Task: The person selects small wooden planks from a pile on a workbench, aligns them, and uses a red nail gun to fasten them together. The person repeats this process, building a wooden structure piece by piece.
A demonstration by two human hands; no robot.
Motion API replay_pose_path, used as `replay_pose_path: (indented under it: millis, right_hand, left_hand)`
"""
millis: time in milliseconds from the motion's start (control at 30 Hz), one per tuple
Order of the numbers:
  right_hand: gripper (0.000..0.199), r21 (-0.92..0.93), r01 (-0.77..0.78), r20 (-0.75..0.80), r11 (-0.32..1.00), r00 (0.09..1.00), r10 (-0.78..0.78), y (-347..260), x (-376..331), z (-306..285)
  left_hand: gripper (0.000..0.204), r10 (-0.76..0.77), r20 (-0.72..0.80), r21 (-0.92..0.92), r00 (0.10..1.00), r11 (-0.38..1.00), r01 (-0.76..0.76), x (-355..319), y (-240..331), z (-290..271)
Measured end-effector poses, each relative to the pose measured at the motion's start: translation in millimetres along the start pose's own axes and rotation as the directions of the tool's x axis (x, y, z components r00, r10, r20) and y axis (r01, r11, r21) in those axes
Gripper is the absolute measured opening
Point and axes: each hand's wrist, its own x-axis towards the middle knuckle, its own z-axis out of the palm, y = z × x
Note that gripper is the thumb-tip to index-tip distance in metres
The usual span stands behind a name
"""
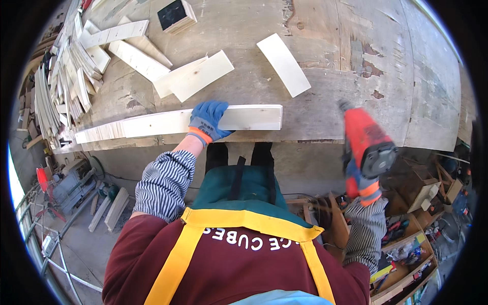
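Observation:
My left hand (208,122), in a blue and grey glove with an orange cuff, grips a long pale wooden board (251,118) lying along the table's near edge. Its fingers curl over the far side of the board. Out to the right, above the near edge, my right hand (362,180) is closed round the handle of a red nail gun (367,137). The gun is slightly blurred, and its nose points toward the table, apart from the board. Left of my left hand, the board meets a row of thin wooden strips (101,133).
The worn plywood table (325,46) carries short pale boards (284,65), more boards (203,75) and a block with a black face (175,16). Slats (76,66) heap at the left. Below right stand wooden tool boxes (406,254); below left, a metal frame (61,239).

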Motion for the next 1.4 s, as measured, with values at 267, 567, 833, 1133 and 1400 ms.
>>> replay_pose_path:
  millis: [267,567,833,1133,1400]
  right_hand:
    - [0.045,0.617,-0.432,0.442,0.658,0.882,0.164,-261,-20,-35]
    - [0.037,0.863,-0.438,0.329,0.252,0.865,0.380,-315,8,5]
    - [0.030,0.912,-0.326,0.213,0.249,0.896,0.390,-321,9,4]
    - [0.016,0.919,-0.248,0.138,0.307,0.931,0.338,-289,-3,18]
    - [0.017,0.811,-0.212,0.102,0.545,0.969,0.224,-268,-11,52]
  left_hand:
    - [0.088,-0.026,0.215,0.040,0.976,0.999,0.018,1,0,-12]
    - [0.087,-0.036,0.264,0.013,0.964,0.999,0.034,2,3,-9]
    - [0.089,-0.080,0.268,0.085,0.960,0.995,0.059,1,4,-12]
    - [0.086,-0.108,0.234,0.117,0.966,0.990,0.082,6,8,-6]
    - [0.086,-0.011,0.144,0.123,0.990,0.992,-0.006,6,8,-7]
